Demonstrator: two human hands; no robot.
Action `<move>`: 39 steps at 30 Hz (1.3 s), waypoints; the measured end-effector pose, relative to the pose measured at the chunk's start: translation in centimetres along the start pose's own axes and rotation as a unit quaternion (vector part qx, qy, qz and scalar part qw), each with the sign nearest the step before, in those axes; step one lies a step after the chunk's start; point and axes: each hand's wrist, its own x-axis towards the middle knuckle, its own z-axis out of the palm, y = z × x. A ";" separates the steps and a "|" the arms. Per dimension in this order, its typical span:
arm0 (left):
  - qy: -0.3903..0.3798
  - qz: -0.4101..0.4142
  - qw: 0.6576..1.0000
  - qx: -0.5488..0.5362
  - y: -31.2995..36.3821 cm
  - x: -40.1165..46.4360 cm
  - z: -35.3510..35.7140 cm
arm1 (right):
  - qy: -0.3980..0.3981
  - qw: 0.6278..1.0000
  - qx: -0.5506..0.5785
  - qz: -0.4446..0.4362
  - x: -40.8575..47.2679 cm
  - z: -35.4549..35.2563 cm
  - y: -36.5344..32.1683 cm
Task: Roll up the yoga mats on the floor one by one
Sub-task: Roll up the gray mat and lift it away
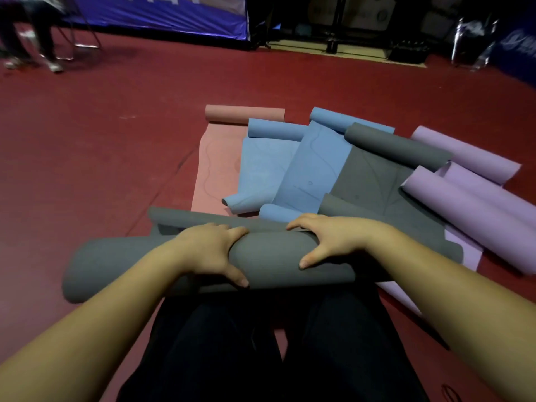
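Red floor (87, 140) under: both hands, left hand (208, 250) & right hand (333, 242), grip grey mat roll (266, 256) at frame centre; keep edges even, roll tight.

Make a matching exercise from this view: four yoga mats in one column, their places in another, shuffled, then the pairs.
Things
1. grey rolled foam mat
2. pink foam mat
3. lilac foam mats
4. second grey foam mat

Places
A. far right of the spread
B. far left of the spread
C. gripped by the left hand and right hand
D. between the blue mats and the lilac ones

Pairs: 1-C, 2-B, 3-A, 4-D
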 end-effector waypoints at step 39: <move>0.221 -0.072 0.954 0.190 -0.2 1.5 6.4 | 0.085 0.986 -0.134 0.053 3.8 2.4 -1.9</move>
